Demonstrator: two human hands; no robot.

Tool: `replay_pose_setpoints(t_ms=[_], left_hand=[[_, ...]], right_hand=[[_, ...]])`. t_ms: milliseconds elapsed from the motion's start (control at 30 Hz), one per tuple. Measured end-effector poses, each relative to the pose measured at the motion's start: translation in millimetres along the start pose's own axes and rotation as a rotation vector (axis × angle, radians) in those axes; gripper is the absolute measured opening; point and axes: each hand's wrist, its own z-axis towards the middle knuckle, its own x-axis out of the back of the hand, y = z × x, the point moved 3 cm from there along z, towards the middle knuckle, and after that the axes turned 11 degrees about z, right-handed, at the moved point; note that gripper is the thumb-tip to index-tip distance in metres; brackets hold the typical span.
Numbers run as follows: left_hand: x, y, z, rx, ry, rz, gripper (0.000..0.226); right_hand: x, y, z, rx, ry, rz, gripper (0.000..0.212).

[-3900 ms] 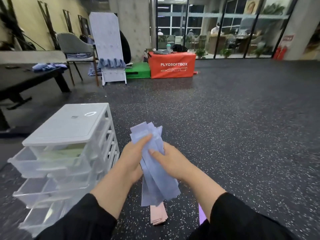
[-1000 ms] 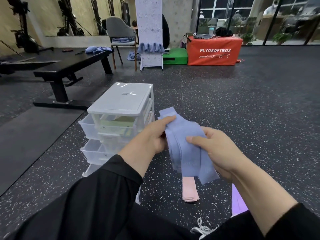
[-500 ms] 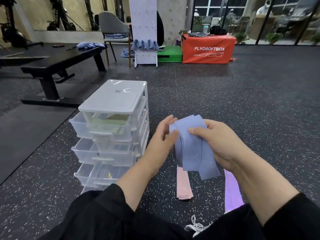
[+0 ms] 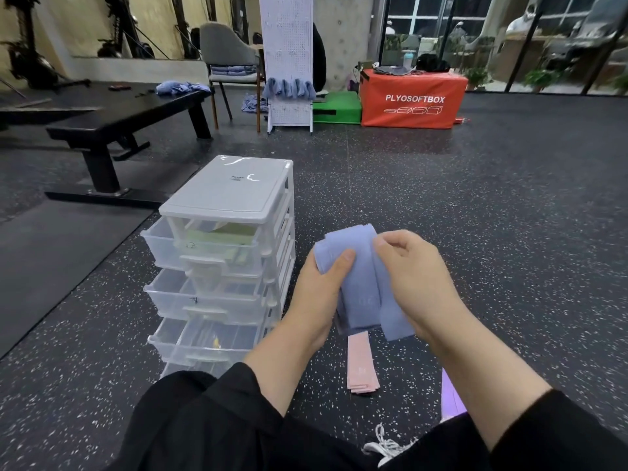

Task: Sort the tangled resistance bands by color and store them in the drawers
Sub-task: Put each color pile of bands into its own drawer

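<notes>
A bundle of blue resistance bands is held in front of me, folded over, by both hands. My left hand grips its left side with the thumb on top. My right hand pinches its upper right edge. Left of the hands stands a white drawer unit with clear drawers pulled partly out; green bands lie in the top drawer. On the floor below the bundle lie pink bands and, further right, a purple band, partly hidden by my right arm.
A black bench stands at the back left on a dark mat. Behind are a chair, a white pegboard stand with blue bands hung on it, a green block and an orange plyo box. My shoe shows at the bottom.
The blue bundle has been folded shorter and gathered between both hands. The view has shifted so the drawer unit sits closer to my left hand.
</notes>
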Motion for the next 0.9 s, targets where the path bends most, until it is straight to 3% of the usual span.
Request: replay_pose_setpoints(t_ms=[300,433,533,633,767,900], left_hand=[[-7,6,-8,0.093,-0.117,-0.236,0.046],[6,6,-8,0.165,0.019,-0.263,0.033],[18,8,-10,0.198,0.098,-0.281,0.032],[32,7,-9,0.199,0.210,-0.277,0.038],[60,6,-8,0.194,0.368,-0.270,0.038],[96,7,-14,0.216,0.409,-0.279,0.030]], right_hand=[[-11,0,1,0.166,-0.011,-0.282,0.024],[-15,5,1,0.060,-0.016,-0.132,0.010],[-27,13,-6,-0.077,-0.185,-0.030,0.030],[-47,21,-13,-0.122,-0.417,-0.173,0.034],[-73,28,-17,-0.194,-0.521,-0.103,0.037],[-102,31,-18,-0.305,-0.630,0.070,0.030]])
